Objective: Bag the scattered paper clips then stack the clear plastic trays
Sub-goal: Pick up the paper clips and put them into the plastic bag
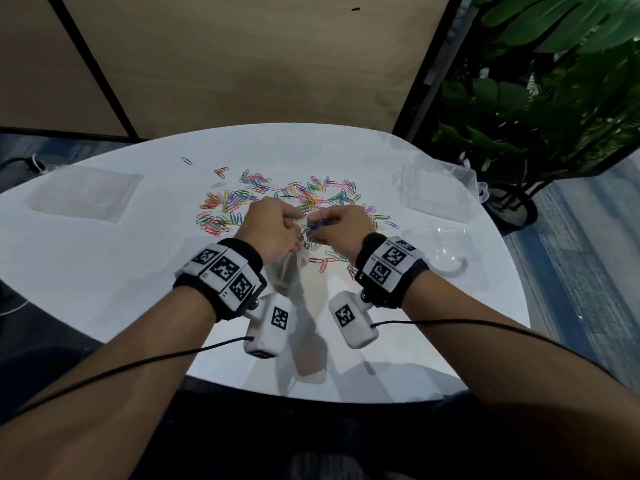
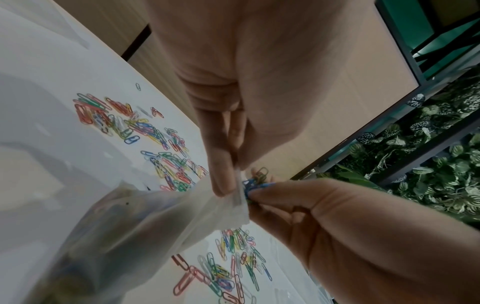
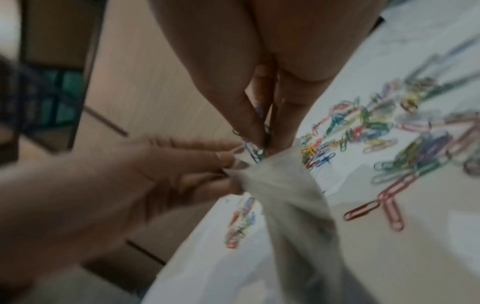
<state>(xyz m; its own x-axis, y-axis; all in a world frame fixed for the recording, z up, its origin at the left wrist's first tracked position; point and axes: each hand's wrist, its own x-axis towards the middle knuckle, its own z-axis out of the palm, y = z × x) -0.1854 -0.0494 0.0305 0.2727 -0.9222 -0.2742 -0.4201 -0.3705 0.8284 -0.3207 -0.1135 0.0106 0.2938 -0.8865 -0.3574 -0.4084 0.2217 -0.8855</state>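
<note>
While both hands meet over its middle, the white round table [image 1: 104, 271] fills most of the head view. Plant leaves [image 1: 554, 81] sit at 2 o'clock off the table edge. Clear plastic trays lie flat on the tabletop: one tray [image 1: 83, 195] at 10 o'clock, another tray [image 1: 436, 195] at 2 o'clock, and a third clear piece [image 1: 440, 247] at 3 o'clock, near the right wrist; its shape is hard to tell. Scattered paper clips [image 1: 256, 199], many colours, spread from 11 to 1 o'clock beyond the hands, with a few more [image 1: 329, 261] just under the right wrist and one stray clip [image 1: 187, 161] alone at 11 o'clock.

A clear plastic bag [image 2: 145, 222] hangs between the hands, some clips dimly visible inside it. Left hand [image 1: 273, 230] pinches the bag's top edge between thumb and fingers [image 2: 221, 164], holding the mouth up. Right hand [image 1: 341, 226] is closed around a small bunch of clips [image 2: 255, 182], blue and green, held right at the bag mouth, touching the rim. Hands are together, fingertips almost touching. The right wrist view is blurred but shows the same pinch at the bag [image 3: 280, 185] opening.
</note>
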